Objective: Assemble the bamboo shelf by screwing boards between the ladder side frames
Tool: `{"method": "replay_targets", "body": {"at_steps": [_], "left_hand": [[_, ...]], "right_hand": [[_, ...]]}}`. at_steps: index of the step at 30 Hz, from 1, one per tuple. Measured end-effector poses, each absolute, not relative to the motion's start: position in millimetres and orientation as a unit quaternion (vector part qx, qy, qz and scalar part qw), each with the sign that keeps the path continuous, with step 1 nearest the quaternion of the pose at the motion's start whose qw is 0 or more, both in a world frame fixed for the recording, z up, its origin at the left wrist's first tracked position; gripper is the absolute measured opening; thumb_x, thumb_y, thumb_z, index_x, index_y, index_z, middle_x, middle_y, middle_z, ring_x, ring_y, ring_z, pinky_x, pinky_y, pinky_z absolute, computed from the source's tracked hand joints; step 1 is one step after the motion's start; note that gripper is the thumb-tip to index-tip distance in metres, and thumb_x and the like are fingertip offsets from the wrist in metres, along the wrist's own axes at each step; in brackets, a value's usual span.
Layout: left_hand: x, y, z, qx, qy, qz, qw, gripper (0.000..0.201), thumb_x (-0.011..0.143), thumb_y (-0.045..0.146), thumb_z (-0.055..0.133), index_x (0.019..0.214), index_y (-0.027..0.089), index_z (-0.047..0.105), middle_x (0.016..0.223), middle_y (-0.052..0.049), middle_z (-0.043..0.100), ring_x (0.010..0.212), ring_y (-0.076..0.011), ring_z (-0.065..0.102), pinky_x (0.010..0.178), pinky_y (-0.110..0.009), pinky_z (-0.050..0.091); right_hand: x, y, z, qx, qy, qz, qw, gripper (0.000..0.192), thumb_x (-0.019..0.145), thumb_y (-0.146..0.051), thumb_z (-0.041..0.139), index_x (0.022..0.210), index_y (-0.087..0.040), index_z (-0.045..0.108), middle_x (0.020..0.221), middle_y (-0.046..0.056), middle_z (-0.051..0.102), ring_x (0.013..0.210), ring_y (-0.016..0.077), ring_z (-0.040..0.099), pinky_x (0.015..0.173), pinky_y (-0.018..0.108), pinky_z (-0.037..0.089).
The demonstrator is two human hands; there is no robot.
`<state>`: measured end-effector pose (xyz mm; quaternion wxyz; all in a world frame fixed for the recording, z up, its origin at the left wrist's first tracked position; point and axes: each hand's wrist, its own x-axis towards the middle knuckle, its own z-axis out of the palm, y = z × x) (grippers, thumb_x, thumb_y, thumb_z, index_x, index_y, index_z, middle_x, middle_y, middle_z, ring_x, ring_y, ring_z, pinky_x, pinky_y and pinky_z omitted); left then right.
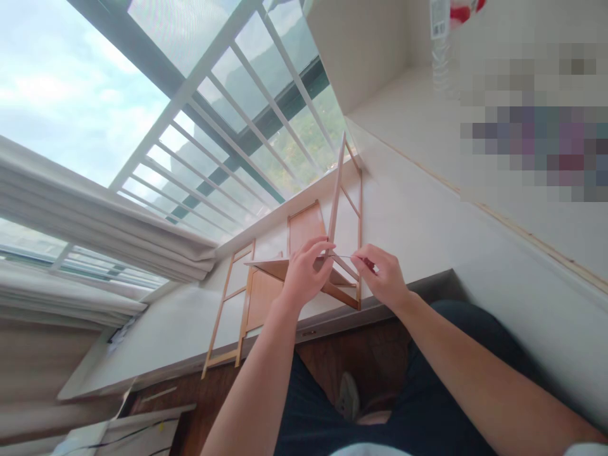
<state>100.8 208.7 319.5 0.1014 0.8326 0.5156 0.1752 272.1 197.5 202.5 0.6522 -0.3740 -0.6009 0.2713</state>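
A small wooden frame [335, 196] with open side rails and a flat wooden panel [268, 268] stands on the white ledge in front of me. My left hand [306, 269] is closed at the joint where the panel meets the upright, its fingertips on the wood. To the right, my right hand [380, 272] pinches a thin, straight metal rod [342, 256] that points left at that joint. Most of the rod's near end is hidden in my fingers, so its exact kind does not show.
Behind and left lie another wooden ladder-like frame [228, 297], a panel piece [261, 297] and a further panel [306, 226] on the white ledge [403, 209]. A barred window and grey curtain [118, 221] are at the left. A clear plastic bottle [441, 57] stands upper right.
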Motion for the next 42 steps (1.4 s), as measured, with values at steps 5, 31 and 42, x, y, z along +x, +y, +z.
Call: {"method": "replay_targets", "body": {"at_steps": [5, 31, 42], "left_hand": [[100.5, 217.2, 318.0, 0.820, 0.522, 0.191, 0.137, 0.022, 0.093, 0.022, 0.055, 0.110, 0.023, 0.068, 0.131, -0.008, 0.067, 0.124, -0.0230, 0.062, 0.107, -0.036, 0.047], [101.7, 219.0, 319.3, 0.818, 0.534, 0.147, 0.155, 0.016, 0.092, 0.024, 0.049, 0.095, 0.025, 0.065, 0.110, -0.002, 0.078, 0.103, -0.0206, 0.068, 0.099, -0.038, 0.044], [105.7, 217.4, 319.4, 0.810, 0.547, 0.148, 0.152, 0.019, 0.090, 0.022, 0.047, 0.096, 0.025, 0.065, 0.114, -0.001, 0.078, 0.108, -0.0216, 0.068, 0.100, -0.039, 0.042]], "right_hand": [[273.5, 207.5, 198.0, -0.368, -0.613, 0.284, 0.639, 0.028, 0.105, -0.037, 0.052, 0.087, -0.020, 0.064, 0.076, 0.001, 0.061, 0.066, 0.0125, 0.052, 0.064, 0.026, 0.042], [271.5, 217.9, 191.3, -0.298, -0.644, 0.185, 0.680, 0.025, 0.103, -0.019, 0.053, 0.113, -0.025, 0.075, 0.096, 0.007, 0.072, 0.090, 0.0179, 0.068, 0.079, 0.033, 0.057], [267.3, 214.0, 196.9, -0.345, -0.617, 0.229, 0.670, 0.021, 0.102, -0.029, 0.058, 0.100, -0.019, 0.077, 0.082, 0.005, 0.073, 0.070, 0.0149, 0.062, 0.064, 0.028, 0.052]]}}
